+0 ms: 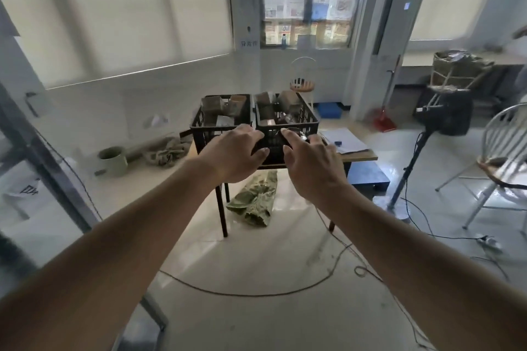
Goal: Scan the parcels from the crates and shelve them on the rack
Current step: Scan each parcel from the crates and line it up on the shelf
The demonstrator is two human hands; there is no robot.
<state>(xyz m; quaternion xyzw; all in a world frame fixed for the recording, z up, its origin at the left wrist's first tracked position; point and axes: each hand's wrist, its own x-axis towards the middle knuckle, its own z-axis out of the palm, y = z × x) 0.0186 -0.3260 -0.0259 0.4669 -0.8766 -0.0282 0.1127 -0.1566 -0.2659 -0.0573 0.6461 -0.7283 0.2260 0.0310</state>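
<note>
While both hands [232,151] [312,164] reach out loosely spread, holding nothing | two black crates [221,125] [286,122] (side by side) hold brown parcels [212,105]

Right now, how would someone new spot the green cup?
Find the small table carrying two black crates. Look left to the floor by the white wall: the cup stands upright beside a crumpled cloth. It alone there is pale green and cylindrical.

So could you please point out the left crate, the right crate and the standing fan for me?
left crate [199,125]: head view, on its black front-left wall.
right crate [309,120]: head view, on its right side wall.
standing fan [450,117]: head view, on the dark fan head, right of the table.
</note>
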